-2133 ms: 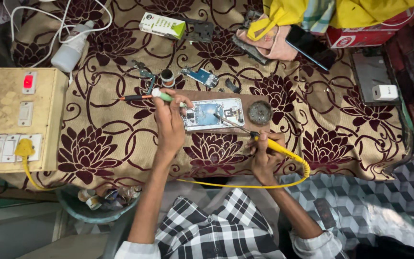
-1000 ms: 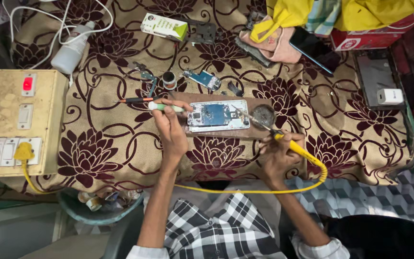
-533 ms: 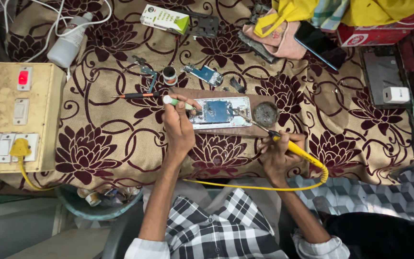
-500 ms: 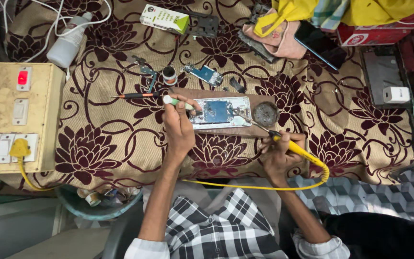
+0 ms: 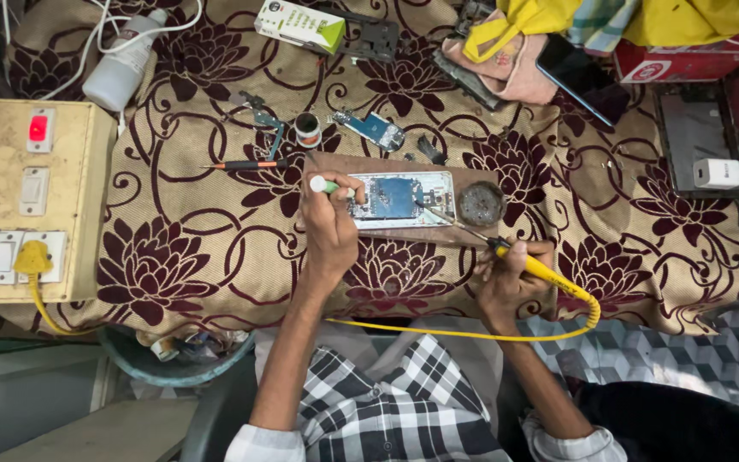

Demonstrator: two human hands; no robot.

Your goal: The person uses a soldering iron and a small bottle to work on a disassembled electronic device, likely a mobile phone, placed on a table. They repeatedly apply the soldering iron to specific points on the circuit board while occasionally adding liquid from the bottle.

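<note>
Your left hand (image 5: 328, 224) is closed around a small white-and-green tube (image 5: 328, 185), pinning the opened white phone with its blue board (image 5: 399, 198) against the brown wooden block (image 5: 404, 235) just right of your grip, likely to steady it. Your right hand (image 5: 506, 278) wraps pen-style round the yellow-handled soldering iron (image 5: 536, 269), wrist low and its thin tip slanting up-left onto the board's right edge.
</note>
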